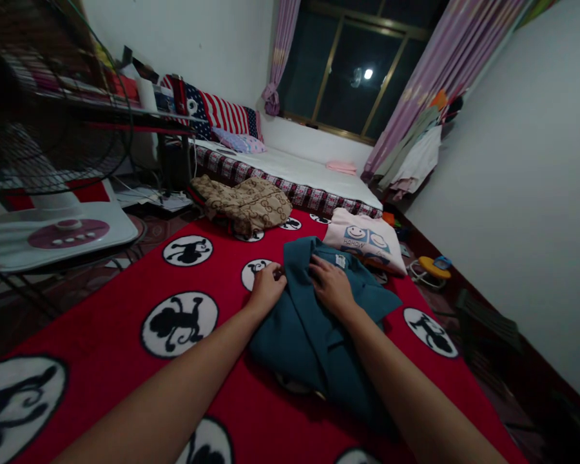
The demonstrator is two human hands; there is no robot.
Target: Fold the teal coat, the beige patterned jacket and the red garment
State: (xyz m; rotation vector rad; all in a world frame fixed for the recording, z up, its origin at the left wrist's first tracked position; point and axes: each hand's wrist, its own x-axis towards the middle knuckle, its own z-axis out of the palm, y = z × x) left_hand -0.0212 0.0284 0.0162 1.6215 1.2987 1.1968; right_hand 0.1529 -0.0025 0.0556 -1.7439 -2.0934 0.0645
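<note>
A teal jacket point(314, 328) with a wide collar lies partly folded on a red blanket point(232, 361) printed with white ovals and black figures. At the jacket's left edge, my left hand point(269, 285) is closed, its curled fingers gripping the cloth. My right hand point(332, 288) rests on the jacket beside the collar, fingers stretched out and slightly bent over the fabric. A pale label point(340, 261) shows inside the neck, just beyond my right hand. The jacket's lower right part is hidden behind my right forearm.
Beyond the jacket lie a folded pink shirt point(365, 238) with smiley prints and a brown patterned garment point(249, 203). A fan point(62, 225) stands at left beside a cluttered desk point(149, 119). A white-topped bed point(290, 164) is under the window; a yellow stool point(434, 267) stands right.
</note>
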